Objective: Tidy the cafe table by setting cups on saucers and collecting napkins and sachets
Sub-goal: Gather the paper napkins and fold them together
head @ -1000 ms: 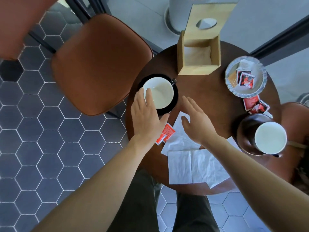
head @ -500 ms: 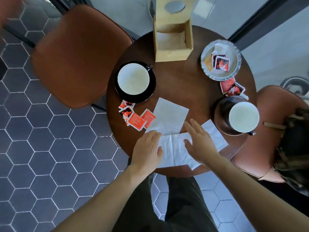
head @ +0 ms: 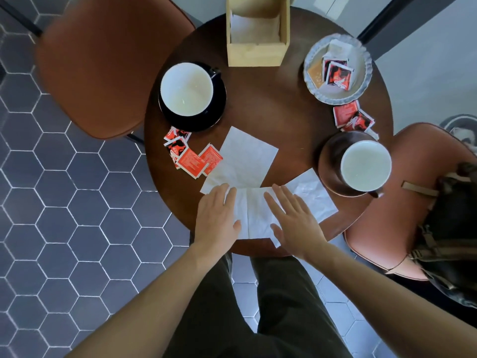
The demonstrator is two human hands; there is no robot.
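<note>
On the round dark table (head: 271,109), white napkins (head: 245,158) lie overlapping near the front edge. My left hand (head: 218,215) and my right hand (head: 294,218) rest flat on the nearest napkin (head: 254,213), fingers spread, holding nothing. A white cup (head: 187,89) stands on a black saucer (head: 219,104) at the left. Another white cup (head: 365,165) sits on a brown saucer (head: 329,161) at the right. Red sachets (head: 192,156) lie left of the napkins, and more red sachets (head: 351,117) lie below the silver dish (head: 364,60).
A wooden napkin box (head: 256,51) stands open at the table's far side. The silver dish holds several sachets. A brown chair (head: 103,63) is at the left; a second chair (head: 387,228) at the right carries a dark bag (head: 449,233).
Both hands have drawn back from beside the left cup to the napkins at the front edge and now lie flat on them. The view has shifted toward the table.
</note>
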